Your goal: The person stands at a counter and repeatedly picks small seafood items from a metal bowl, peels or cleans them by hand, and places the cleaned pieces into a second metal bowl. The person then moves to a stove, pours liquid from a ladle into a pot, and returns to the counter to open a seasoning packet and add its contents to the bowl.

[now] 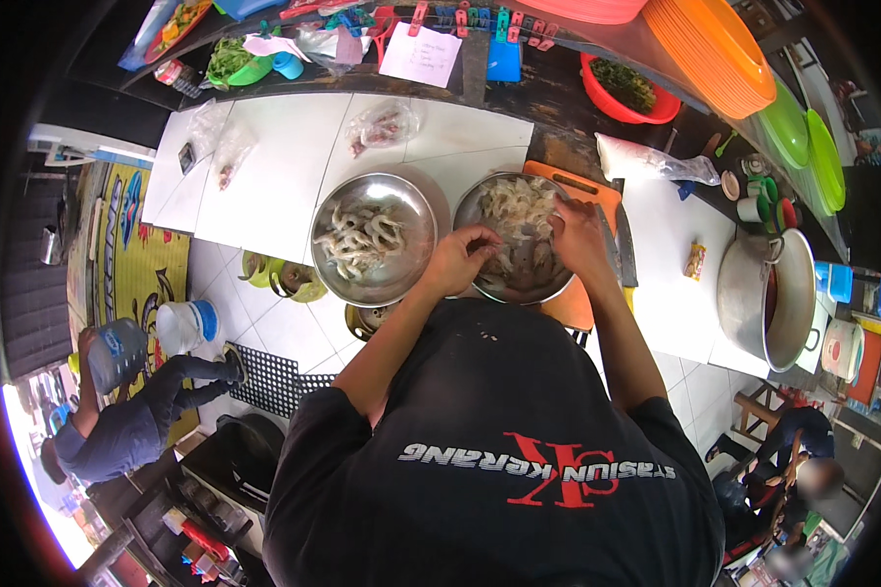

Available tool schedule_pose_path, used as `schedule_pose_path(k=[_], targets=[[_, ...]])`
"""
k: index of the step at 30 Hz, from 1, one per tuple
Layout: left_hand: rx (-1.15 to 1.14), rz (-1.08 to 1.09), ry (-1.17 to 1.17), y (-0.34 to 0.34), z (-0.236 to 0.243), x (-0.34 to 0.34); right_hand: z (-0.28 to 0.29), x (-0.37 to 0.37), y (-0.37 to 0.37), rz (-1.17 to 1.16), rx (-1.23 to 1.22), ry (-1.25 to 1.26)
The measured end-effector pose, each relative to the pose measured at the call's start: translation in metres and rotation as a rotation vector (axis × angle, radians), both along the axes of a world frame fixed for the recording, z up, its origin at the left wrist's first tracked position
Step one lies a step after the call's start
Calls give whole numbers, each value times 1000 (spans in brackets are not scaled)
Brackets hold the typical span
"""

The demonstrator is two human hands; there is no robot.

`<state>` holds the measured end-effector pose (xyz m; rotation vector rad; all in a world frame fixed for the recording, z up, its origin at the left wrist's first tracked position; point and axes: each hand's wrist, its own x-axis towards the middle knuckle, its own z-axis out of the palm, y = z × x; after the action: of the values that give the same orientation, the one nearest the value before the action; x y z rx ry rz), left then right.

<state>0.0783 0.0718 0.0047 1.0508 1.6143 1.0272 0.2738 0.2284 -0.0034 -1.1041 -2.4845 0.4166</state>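
Two steel bowls stand side by side on the white tiled counter. The left bowl [408, 281] has whole grey shrimp [365, 238] heaped inside. In the right bowl [519, 293], pale shrimp [516, 203] lie at the far side, with darker bits lower down. Over this bowl's left rim, my left hand [460, 260] is closed in a pinch; what is between its fingertips is too small to name. My right hand [579, 238] reaches over the right rim with bent fingers by the shrimp, and its fingertips are partly hidden. An orange cutting board [570, 306] lies beneath the right bowl.
Plastic bags [384, 127] lie behind the left bowl. Right of me stand a large metal pot [768, 293] and a small yellow packet [695, 261]. A shelf overhead bears orange plates [710, 54]. A person carrying a water jug [119, 352] walks at the left; others sit lower right.
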Motion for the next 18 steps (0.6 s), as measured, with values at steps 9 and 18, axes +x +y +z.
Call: schedule_pose_path(k=[9, 18], targets=[[154, -63, 68, 2, 7, 6, 41, -7, -51, 184, -788, 191], [334, -123, 69, 8, 17, 10, 20, 7, -59, 80, -1022, 306]])
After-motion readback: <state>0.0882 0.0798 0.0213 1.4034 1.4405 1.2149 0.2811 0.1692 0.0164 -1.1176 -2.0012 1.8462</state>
